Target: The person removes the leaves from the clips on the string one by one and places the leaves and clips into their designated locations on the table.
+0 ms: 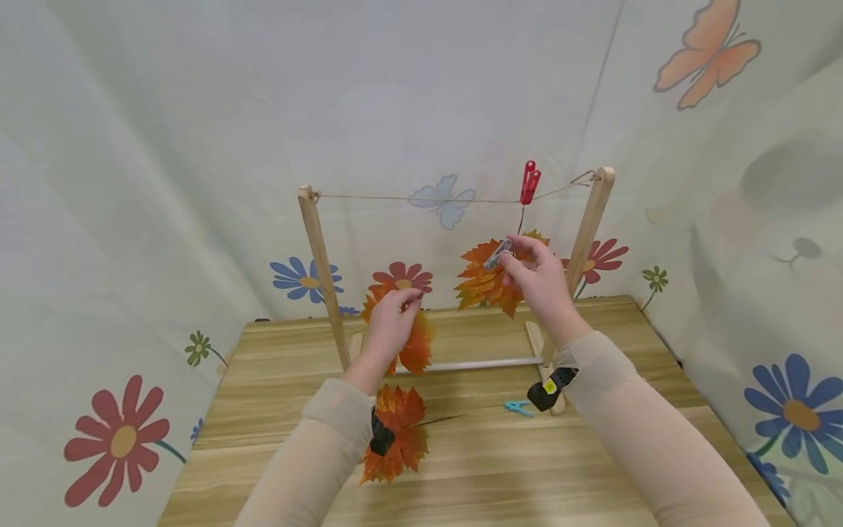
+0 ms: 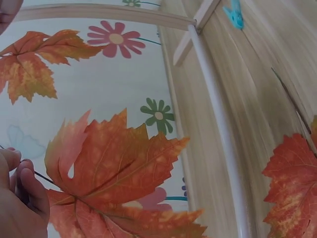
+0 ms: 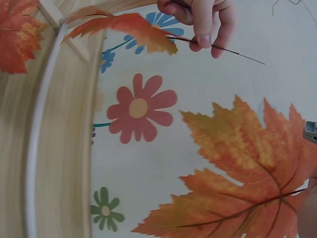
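Note:
My left hand (image 1: 388, 326) pinches the thin dark stem of an orange maple leaf (image 2: 124, 168), which hangs below the fingers. In the right wrist view, that stem sticks out beyond the fingertips. My right hand (image 1: 541, 282) holds a grey clothespin (image 1: 497, 255) between thumb and fingers. Beside and behind that hand hangs a second maple leaf (image 1: 484, 282), its stem held on the string (image 1: 395, 197) by a red clothespin (image 1: 529, 187). The right hand hides part of this leaf. Both hands are below the string, apart from each other.
Two wooden posts (image 1: 320, 271) carry the string, with a white rod (image 1: 481, 364) low between them. A third maple leaf (image 1: 405, 432) and a light blue clothespin (image 1: 519, 408) lie on the wooden table (image 1: 263, 410). Behind stands a flower-printed cloth (image 1: 369, 110).

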`<action>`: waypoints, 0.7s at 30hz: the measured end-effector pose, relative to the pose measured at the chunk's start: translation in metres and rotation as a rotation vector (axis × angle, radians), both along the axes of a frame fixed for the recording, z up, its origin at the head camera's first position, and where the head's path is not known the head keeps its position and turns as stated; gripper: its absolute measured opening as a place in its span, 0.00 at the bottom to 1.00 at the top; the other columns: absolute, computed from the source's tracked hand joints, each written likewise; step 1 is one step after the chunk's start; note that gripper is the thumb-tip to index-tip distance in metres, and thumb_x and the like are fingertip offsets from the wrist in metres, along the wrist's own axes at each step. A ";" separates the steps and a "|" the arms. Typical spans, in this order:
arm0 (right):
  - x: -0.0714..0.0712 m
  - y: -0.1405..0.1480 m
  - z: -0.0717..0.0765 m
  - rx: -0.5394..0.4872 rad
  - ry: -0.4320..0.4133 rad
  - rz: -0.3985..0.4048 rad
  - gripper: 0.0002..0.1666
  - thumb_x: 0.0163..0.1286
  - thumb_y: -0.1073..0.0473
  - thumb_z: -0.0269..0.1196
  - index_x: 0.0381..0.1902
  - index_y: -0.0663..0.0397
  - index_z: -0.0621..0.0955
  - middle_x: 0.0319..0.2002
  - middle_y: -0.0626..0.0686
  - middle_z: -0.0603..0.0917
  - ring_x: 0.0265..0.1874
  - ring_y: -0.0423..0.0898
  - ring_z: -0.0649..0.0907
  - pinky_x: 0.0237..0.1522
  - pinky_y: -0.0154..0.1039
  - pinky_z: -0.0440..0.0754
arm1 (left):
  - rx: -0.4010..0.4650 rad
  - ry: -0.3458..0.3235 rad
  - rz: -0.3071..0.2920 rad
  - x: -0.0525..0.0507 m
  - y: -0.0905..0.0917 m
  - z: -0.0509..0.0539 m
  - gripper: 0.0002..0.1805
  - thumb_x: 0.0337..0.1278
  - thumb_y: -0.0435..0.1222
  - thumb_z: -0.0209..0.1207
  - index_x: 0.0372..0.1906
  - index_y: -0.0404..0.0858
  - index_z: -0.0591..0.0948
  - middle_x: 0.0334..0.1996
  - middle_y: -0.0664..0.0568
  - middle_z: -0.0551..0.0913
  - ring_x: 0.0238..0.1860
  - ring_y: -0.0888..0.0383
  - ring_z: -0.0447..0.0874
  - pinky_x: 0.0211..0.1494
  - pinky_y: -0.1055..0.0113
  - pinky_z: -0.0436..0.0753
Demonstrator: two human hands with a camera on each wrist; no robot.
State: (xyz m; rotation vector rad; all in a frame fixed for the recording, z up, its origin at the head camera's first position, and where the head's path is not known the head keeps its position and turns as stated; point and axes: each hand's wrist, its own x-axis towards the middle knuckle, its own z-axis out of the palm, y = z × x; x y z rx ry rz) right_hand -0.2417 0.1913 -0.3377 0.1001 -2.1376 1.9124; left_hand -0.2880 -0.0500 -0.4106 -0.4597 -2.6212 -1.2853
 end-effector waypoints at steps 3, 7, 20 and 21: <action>0.002 0.003 -0.013 0.003 -0.021 -0.014 0.28 0.67 0.52 0.60 0.63 0.53 0.70 0.52 0.52 0.75 0.26 0.42 0.77 0.35 0.36 0.80 | -0.018 0.013 -0.005 0.001 -0.001 -0.005 0.12 0.64 0.36 0.56 0.50 0.42 0.83 0.42 0.52 0.81 0.44 0.54 0.78 0.48 0.58 0.76; 0.004 0.007 -0.030 -0.008 -0.040 -0.009 0.29 0.67 0.51 0.60 0.64 0.50 0.70 0.52 0.52 0.74 0.25 0.42 0.77 0.34 0.34 0.79 | -0.037 0.053 -0.015 0.002 -0.003 -0.012 0.12 0.62 0.35 0.57 0.48 0.40 0.84 0.42 0.49 0.82 0.45 0.51 0.78 0.50 0.57 0.76; 0.016 0.019 -0.064 0.018 -0.104 0.016 0.29 0.69 0.54 0.58 0.66 0.54 0.68 0.50 0.56 0.74 0.28 0.42 0.79 0.31 0.30 0.77 | -0.110 0.081 -0.037 0.009 -0.013 -0.040 0.12 0.61 0.33 0.57 0.48 0.41 0.84 0.38 0.50 0.82 0.38 0.52 0.79 0.42 0.57 0.77; 0.018 0.020 -0.067 0.017 -0.111 0.014 0.28 0.69 0.55 0.58 0.65 0.55 0.68 0.50 0.57 0.74 0.28 0.42 0.79 0.31 0.30 0.77 | -0.127 0.087 -0.041 0.009 -0.014 -0.041 0.12 0.61 0.33 0.58 0.48 0.42 0.84 0.38 0.50 0.82 0.39 0.52 0.79 0.43 0.57 0.77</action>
